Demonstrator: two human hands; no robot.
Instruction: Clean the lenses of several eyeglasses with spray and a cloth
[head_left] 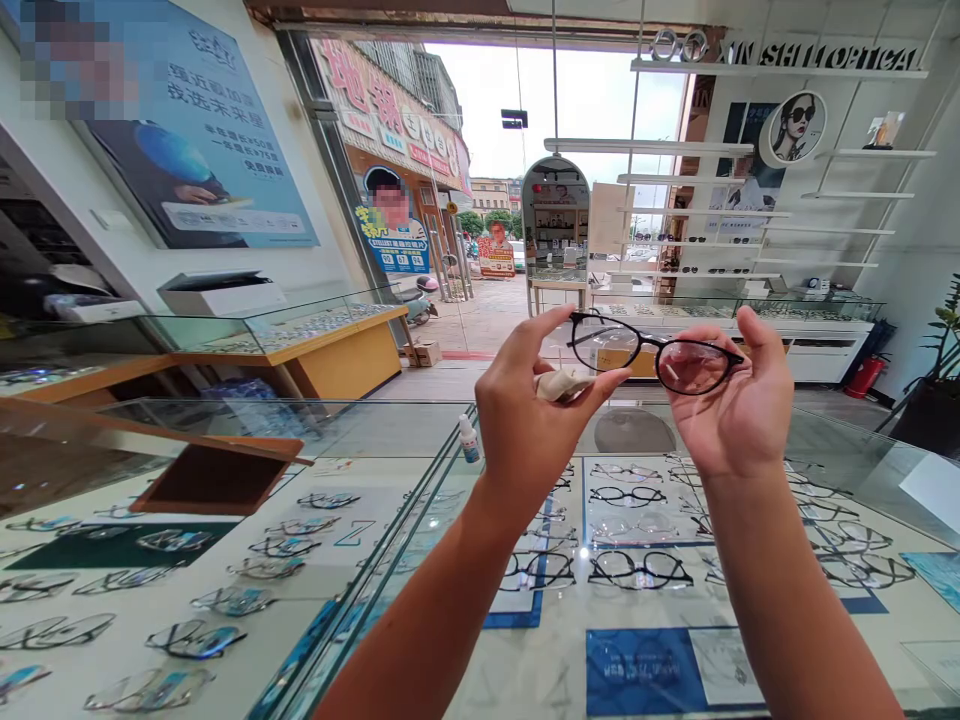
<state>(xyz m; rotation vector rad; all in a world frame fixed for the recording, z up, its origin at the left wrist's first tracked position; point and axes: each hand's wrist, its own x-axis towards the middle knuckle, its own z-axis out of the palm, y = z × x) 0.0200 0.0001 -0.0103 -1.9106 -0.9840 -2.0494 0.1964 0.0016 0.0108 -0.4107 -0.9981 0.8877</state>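
Observation:
A pair of black-framed eyeglasses point(649, 340) is held up over the glass counter, lenses facing me. My left hand point(529, 400) grips the left rim, index finger at the top corner and thumb by the lower edge. A bunched pale cloth point(562, 384) is tucked in the same hand. Behind the right lens, my right hand point(739, 405) is cupped with its palm toward me. Its thumb points up, apart from the fingers, and the frame's right corner overlaps the palm. Some of its fingers show only through the lens.
Below my arms, a glass display counter point(555, 660) holds several rows of eyeglasses point(641, 570). A small white spray bottle point(469, 438) stands on the glass left of my left hand. A brown tray point(217, 475) lies further left. Beyond the counter are a round stool point(634, 432) and an arched mirror point(556, 230).

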